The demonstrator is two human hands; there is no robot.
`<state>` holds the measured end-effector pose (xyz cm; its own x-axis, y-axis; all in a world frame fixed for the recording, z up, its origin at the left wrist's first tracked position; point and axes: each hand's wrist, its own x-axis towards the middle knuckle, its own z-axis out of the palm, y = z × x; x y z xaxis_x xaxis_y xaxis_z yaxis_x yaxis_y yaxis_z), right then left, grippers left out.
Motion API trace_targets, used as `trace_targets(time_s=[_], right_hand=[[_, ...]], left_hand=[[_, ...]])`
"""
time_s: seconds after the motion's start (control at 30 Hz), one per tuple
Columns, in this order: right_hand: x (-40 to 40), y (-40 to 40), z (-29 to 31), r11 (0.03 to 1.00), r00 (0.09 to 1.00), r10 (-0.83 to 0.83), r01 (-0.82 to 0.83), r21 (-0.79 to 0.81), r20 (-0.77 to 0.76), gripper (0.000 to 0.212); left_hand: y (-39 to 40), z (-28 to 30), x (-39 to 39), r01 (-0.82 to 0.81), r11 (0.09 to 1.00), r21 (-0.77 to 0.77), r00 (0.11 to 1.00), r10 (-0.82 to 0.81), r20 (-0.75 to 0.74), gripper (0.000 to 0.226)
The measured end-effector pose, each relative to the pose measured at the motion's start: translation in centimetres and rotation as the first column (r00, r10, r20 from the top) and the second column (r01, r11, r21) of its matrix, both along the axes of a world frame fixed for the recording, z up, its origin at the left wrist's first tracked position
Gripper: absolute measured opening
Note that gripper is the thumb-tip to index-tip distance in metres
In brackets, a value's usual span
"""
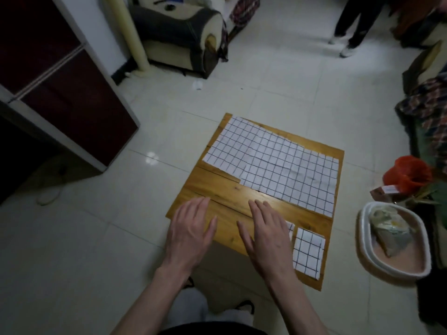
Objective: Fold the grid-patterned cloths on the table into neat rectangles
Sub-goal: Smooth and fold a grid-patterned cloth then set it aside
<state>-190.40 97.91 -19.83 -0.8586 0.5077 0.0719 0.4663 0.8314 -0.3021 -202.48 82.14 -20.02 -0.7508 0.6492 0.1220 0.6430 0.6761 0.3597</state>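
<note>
— Where are the cloths found?
— A large unfolded cloth is spread at twelve o'clock on the table; a folded cloth is laid at four o'clock.
— And each grip?
— Left hand and right hand are held flat, released; nothing is grasped.

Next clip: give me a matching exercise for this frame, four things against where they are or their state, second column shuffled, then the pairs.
Things:
1. large unfolded cloths
2. small folded cloth
3. left hand
4. red bag

Places or states:
A. off the table, on its right side
B. open, over the table's near left edge, holding nothing
C. spread flat across the far half of the table
D. near right corner of the table, beside the right hand

Pairs: 1-C, 2-D, 3-B, 4-A
</note>
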Motion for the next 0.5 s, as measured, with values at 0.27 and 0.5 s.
trace_targets(time_s=[0.27,0.5], right_hand=[[-7.8,-5.5,5.0,0.998,0.997,0.034,-0.030,0.058,-0.062,0.067],[-18.2,-12.1,6.1,0.993,0.997,0.018,-0.009,0.116,-0.078,0.066]], left_hand=[[-7.5,5.4,-6.6,-0.118,0.988,0.097,0.992,0.122,-0.042,0.054],[-13.5,6.3,-17.4,-0.066,0.994,0.085,0.995,0.072,-0.074,0.055]])
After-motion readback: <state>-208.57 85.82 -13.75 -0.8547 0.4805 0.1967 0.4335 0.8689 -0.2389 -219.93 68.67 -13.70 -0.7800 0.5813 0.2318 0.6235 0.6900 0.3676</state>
